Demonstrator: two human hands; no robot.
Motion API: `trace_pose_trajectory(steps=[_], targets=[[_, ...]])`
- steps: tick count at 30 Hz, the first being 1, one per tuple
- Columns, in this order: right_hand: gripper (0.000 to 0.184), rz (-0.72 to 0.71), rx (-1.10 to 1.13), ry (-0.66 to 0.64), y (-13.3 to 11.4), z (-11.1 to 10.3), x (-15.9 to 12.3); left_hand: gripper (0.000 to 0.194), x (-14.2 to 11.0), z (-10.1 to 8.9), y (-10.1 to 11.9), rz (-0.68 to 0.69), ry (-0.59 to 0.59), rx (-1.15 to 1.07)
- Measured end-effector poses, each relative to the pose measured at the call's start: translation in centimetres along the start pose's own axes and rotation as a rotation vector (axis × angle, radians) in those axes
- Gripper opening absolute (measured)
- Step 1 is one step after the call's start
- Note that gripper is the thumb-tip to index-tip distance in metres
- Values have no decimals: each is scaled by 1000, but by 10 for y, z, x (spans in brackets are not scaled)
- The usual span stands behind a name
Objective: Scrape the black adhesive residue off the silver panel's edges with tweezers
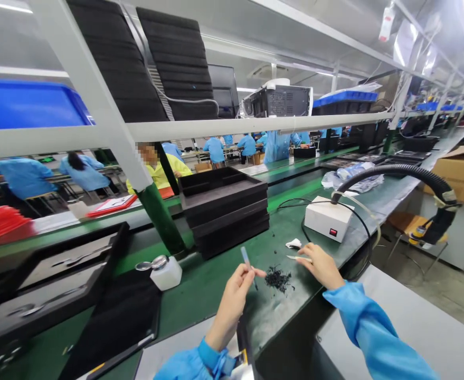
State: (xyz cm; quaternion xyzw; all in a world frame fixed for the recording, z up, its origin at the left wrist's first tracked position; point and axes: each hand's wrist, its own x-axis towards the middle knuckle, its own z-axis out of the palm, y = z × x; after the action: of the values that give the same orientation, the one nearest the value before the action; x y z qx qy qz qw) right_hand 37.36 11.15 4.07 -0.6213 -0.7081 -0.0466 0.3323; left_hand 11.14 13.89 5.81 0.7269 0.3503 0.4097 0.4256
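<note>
My left hand pinches a slim pen-like tool with a pale blue, see-through upper end and a dark tip pointing down to the bench. In my right hand is a thin, cream-coloured pointed stick, held between thumb and fingers with its point toward the left. Between both hands lies a loose pile of small black scraps on the green bench top. A crumpled white piece of tissue rests just beyond my right fingers. Blue sleeves cover both forearms.
Behind my hands stands a stack of black trays. A white box with a red switch and a black ribbed hose sit at right. At left are a white dispenser bottle and a black frame. People in blue work beyond.
</note>
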Motion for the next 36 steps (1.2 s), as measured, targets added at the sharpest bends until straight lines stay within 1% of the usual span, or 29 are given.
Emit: trace_pose_trajectory(steps=[2, 4, 7, 10, 13, 15, 18, 20, 25, 31, 33, 36], targets=[[19, -31, -50, 6, 10, 18, 4, 39, 3, -4, -6, -52, 107, -51], [28, -74, -77, 9, 11, 30, 6, 38, 4, -8, -10, -86, 181, -101], [34, -125, -82, 15, 4, 37, 7, 39, 5, -11, -13, -108, 237, -164], [29, -138, -44, 29, -13, 33, 3, 36, 4, -13, -12, -112, 237, -186], [25, -154, 34, 29, -39, 25, -6, 31, 4, -14, -9, -96, 213, -171], [23, -178, 89, 7, -57, 20, -12, 29, 4, -14, -7, -79, 195, -149], [25, -202, 205, 2, -75, 16, -17, 26, 3, -13, -5, -53, 178, -109], [30, -208, 244, 21, -80, 16, -16, 26, 3, -13, -5, -36, 176, -84], [35, -215, 239, 41, -83, 19, -13, 26, 2, -12, -3, 1, 170, -39], [33, -211, 219, 43, -84, 22, -12, 29, 1, -11, -3, 26, 173, -4], [32, -233, 183, 50, -85, 23, -10, 29, 1, -9, -4, 27, 185, 5], [30, -293, 97, 71, -89, 27, -5, 29, 2, -6, -4, 25, 237, 9]])
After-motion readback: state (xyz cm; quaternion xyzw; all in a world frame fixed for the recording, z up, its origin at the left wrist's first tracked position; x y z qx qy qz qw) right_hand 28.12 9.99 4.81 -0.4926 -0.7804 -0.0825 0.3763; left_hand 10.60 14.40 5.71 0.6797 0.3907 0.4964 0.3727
